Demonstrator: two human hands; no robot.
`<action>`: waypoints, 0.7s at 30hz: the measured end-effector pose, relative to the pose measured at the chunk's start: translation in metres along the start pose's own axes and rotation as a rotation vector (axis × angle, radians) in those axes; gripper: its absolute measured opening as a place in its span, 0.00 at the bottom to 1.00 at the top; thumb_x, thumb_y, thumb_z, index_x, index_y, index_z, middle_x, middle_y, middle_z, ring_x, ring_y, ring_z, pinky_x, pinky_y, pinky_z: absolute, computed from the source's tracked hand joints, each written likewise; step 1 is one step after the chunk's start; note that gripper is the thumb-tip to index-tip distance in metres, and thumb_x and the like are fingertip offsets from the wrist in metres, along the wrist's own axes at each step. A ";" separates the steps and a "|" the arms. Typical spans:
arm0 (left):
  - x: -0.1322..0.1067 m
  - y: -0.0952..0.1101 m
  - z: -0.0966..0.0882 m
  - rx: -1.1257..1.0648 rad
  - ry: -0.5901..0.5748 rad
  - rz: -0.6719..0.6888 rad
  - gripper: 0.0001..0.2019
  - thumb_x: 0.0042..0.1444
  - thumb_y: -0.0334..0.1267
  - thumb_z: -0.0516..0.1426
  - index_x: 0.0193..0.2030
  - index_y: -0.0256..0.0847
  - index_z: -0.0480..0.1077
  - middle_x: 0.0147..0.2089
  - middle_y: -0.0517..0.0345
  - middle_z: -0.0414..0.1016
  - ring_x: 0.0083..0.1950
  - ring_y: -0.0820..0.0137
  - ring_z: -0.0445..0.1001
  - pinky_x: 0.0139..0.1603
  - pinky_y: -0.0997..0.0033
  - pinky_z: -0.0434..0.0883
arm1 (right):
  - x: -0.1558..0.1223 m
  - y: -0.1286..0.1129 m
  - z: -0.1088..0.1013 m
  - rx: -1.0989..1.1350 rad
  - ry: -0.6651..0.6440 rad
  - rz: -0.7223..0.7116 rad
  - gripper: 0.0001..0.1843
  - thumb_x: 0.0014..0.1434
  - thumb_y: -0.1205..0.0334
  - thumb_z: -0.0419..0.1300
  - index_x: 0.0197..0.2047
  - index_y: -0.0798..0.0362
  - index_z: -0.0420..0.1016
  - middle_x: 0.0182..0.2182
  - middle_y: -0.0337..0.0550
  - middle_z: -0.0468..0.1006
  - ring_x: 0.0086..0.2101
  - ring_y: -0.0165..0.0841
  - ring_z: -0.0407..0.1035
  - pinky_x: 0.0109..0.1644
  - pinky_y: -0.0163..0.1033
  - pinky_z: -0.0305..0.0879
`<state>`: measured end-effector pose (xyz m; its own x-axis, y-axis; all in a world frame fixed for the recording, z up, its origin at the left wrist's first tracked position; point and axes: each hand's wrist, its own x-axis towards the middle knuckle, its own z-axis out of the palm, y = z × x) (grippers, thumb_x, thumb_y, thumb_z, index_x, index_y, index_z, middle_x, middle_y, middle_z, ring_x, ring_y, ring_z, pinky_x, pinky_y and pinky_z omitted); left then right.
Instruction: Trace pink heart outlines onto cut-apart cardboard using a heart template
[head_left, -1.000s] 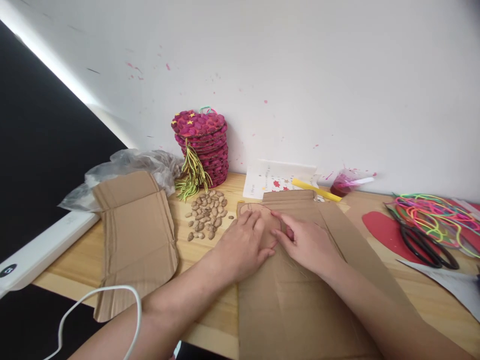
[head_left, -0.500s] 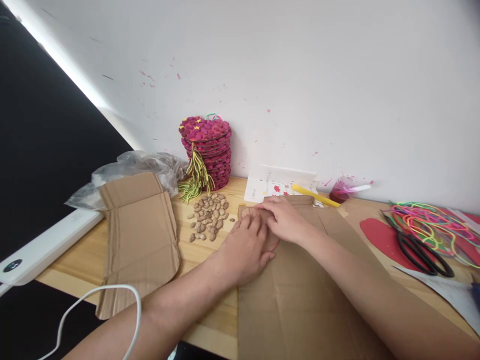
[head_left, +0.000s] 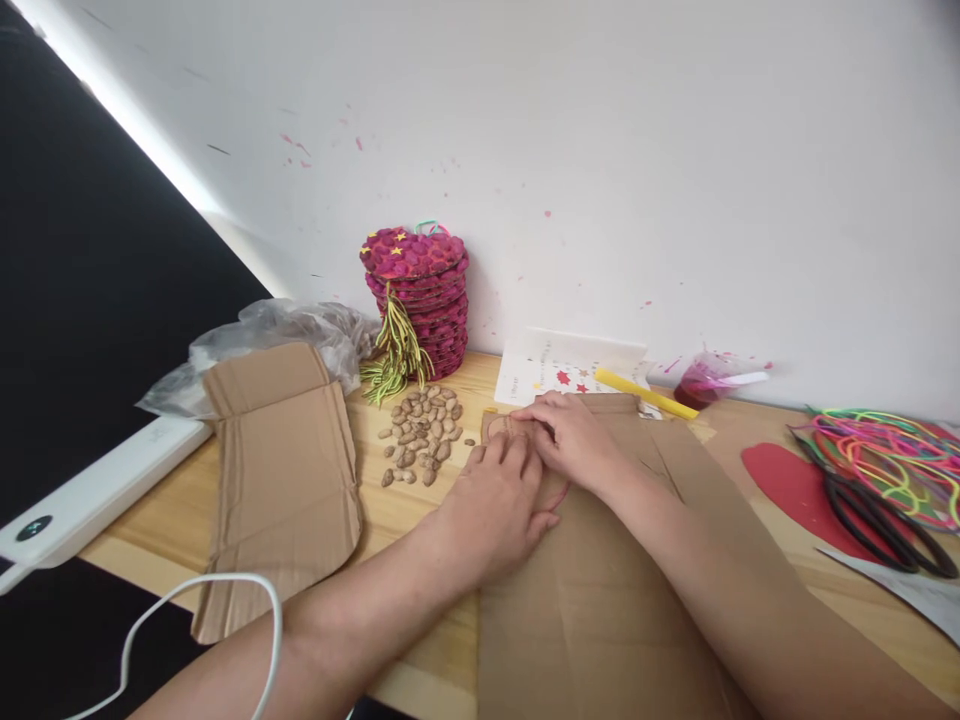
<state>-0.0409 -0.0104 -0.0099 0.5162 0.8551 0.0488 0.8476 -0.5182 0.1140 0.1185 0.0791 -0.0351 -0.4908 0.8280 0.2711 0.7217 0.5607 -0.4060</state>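
A large flat sheet of brown cardboard [head_left: 600,600] lies on the wooden table [head_left: 420,510] in front of me. My left hand [head_left: 499,500] lies flat on a small rounded cardboard piece [head_left: 501,426] at the sheet's far left corner, fingers stretched out and pressing down. My right hand [head_left: 574,435] reaches across just beyond it, fingers curled against the far edge of that rounded piece. What the right fingertips pinch, if anything, is hidden.
A pile of several shells or nuts [head_left: 420,435] lies left of my hands. Behind stands a stack of magenta discs [head_left: 420,295] with yellow-green tassels. Another cardboard flap [head_left: 281,470], a plastic bag [head_left: 262,335], a yellow stick [head_left: 641,392], a pink cup [head_left: 701,378], scissors [head_left: 877,510] and neon cords [head_left: 885,450] are around.
My right hand has moved from the near right side of the rounded piece up and over to its far edge. My left hand has stayed pressed on it.
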 end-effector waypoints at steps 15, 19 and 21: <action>0.012 -0.056 -0.010 -0.585 0.239 -0.300 0.21 0.62 0.29 0.50 0.62 0.34 0.67 0.57 0.45 0.77 0.52 0.63 0.79 0.59 0.59 0.73 | -0.010 -0.017 -0.002 -0.196 0.002 -0.111 0.18 0.65 0.66 0.52 0.54 0.53 0.78 0.43 0.52 0.74 0.47 0.43 0.64 0.54 0.48 0.62; 0.015 -0.061 -0.008 -0.667 0.249 -0.332 0.20 0.61 0.27 0.50 0.59 0.36 0.69 0.53 0.47 0.79 0.49 0.66 0.79 0.57 0.60 0.75 | -0.011 -0.023 -0.002 -0.225 0.000 -0.096 0.17 0.66 0.65 0.52 0.53 0.54 0.78 0.43 0.53 0.74 0.47 0.45 0.63 0.53 0.49 0.62; 0.015 -0.063 -0.005 -0.686 0.264 -0.334 0.19 0.61 0.27 0.51 0.58 0.37 0.70 0.53 0.48 0.79 0.48 0.67 0.79 0.57 0.60 0.75 | -0.011 -0.026 -0.002 -0.238 0.004 -0.079 0.17 0.67 0.64 0.52 0.52 0.55 0.78 0.43 0.54 0.74 0.48 0.46 0.62 0.53 0.49 0.62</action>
<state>-0.0874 0.0355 -0.0109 0.1303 0.9832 0.1276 0.6433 -0.1818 0.7437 0.1060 0.0554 -0.0262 -0.5488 0.7812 0.2976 0.7758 0.6086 -0.1669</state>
